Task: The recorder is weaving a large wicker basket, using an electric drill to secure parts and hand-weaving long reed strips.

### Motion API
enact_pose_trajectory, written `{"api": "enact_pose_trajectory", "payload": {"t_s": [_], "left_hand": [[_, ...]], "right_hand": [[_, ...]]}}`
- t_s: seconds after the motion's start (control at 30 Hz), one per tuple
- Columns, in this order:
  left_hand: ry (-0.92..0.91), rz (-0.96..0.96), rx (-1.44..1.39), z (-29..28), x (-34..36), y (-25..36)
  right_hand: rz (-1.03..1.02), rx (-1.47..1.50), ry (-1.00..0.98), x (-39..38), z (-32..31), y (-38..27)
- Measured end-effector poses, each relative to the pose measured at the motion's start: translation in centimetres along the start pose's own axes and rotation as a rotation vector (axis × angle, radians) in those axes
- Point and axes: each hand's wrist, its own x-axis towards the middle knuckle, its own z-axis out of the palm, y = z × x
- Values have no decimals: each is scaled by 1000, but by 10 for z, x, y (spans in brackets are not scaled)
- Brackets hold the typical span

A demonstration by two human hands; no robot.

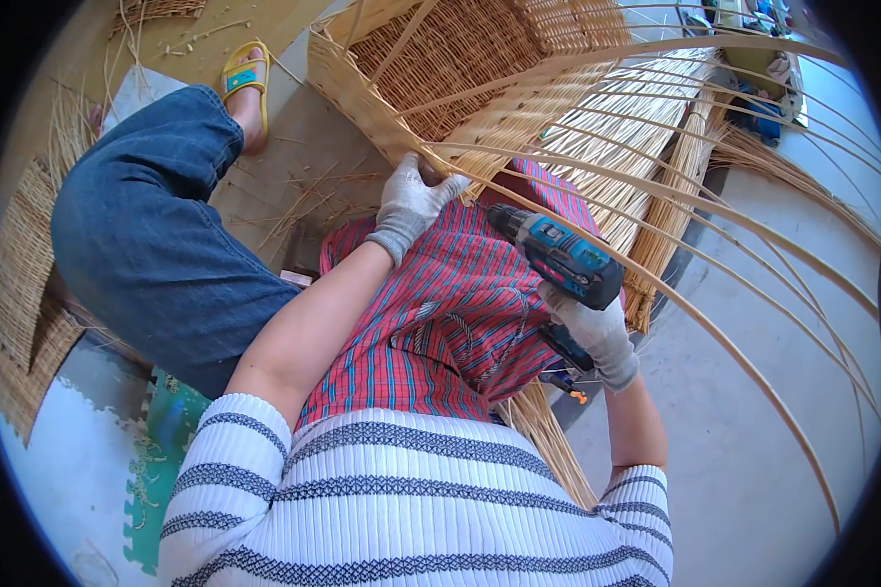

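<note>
A large wicker basket [440, 73] is tilted in front of me, with long loose canes [744, 217] fanning from its rim to the right. My left hand [411, 201], in a pale work glove, is closed on the basket's near corner, thumb to the right. Gloved too, my right hand [597, 328] is wrapped round the handle of a blue and black cordless drill [563, 252]. The drill points left and up, its front end close to the basket's near edge. Whether a bit touches the wicker I cannot tell. A red checked cloth [411, 352] covers my lap.
Bundles of pale cane [656, 157] lie on the floor at the right. Woven panels [24, 284] stand at the far left. My bent leg in jeans [157, 225] is on the left, with a yellow sandal [230, 78]. Cane scraps [313, 201] litter the floor, and a green mat [162, 460] lies lower left.
</note>
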Motion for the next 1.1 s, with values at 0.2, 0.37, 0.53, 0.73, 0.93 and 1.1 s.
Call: {"api": "enact_pose_trajectory", "payload": {"t_s": [0.2,0.37,0.53,0.73,0.93,1.1], "left_hand": [[-40,5,-170,2,3,-3],[-31,11,-160,2,3,-3],[-37,7,-175,0,2,1],[-68,-46,-220,0,3,2],[-69,-61,-132,-1,5,1],[-69,-72,-98,-3,3,5]], "right_hand": [[4,26,19,1,1,-1],[81,84,6,0,2,2],[40,71,11,0,4,0],[120,99,-76,-2,4,-8],[112,20,-70,1,5,-16],[131,2,-75,7,2,-21]]}}
